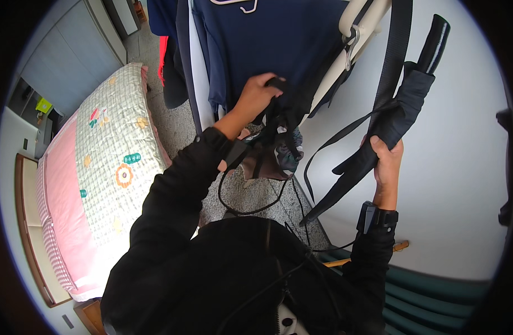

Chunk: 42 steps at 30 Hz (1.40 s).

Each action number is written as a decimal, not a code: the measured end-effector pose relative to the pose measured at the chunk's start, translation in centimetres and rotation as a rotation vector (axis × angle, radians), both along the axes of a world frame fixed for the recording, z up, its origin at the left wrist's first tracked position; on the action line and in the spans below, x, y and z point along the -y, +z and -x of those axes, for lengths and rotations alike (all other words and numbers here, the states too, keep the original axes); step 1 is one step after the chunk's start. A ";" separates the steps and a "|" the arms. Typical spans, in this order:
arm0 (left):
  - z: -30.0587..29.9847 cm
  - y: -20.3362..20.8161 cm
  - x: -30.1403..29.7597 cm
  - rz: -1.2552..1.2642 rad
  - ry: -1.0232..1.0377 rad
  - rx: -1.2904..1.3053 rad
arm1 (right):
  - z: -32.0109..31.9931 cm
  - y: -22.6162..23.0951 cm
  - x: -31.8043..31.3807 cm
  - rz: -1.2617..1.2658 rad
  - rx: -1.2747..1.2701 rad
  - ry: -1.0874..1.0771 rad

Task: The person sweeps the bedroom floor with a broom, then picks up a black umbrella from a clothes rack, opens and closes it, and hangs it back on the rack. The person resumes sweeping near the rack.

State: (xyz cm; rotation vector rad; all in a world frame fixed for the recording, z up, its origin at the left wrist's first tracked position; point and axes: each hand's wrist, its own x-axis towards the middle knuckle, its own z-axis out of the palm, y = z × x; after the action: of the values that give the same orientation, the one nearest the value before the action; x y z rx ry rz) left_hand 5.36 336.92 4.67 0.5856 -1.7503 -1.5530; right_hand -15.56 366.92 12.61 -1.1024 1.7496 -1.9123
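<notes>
My right hand [386,156] is closed round a long folded black umbrella [410,103]. Its shiny black handle points up and away to the right, and its narrow end slants down to the left. A thin black strap hangs in a loop beside the umbrella. My left hand [257,96] pinches a dark piece of black fabric [277,85] in front of a navy garment [267,42]. What that fabric belongs to is hard to make out among the dark cloth. Below it hang black straps and a brownish bag [262,159].
Clothes hang from a cream rack [329,92] with a metal hook [352,47]. A wide black strap [397,47] comes down beside it. On the left stands a bed with a checked quilt [114,145]. A white wall [435,212] and green slatted surface [429,301] are at right.
</notes>
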 end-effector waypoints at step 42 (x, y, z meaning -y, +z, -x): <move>1.1 1.6 -9.8 0.151 0.184 -0.258 | 6.7 -5.2 -2.5 0.055 0.209 0.275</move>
State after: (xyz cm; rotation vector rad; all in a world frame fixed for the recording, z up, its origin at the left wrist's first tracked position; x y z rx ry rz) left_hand 4.29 346.75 6.30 0.4370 -1.5558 -1.2940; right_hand -22.21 369.41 7.45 -1.0574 1.3657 -1.8398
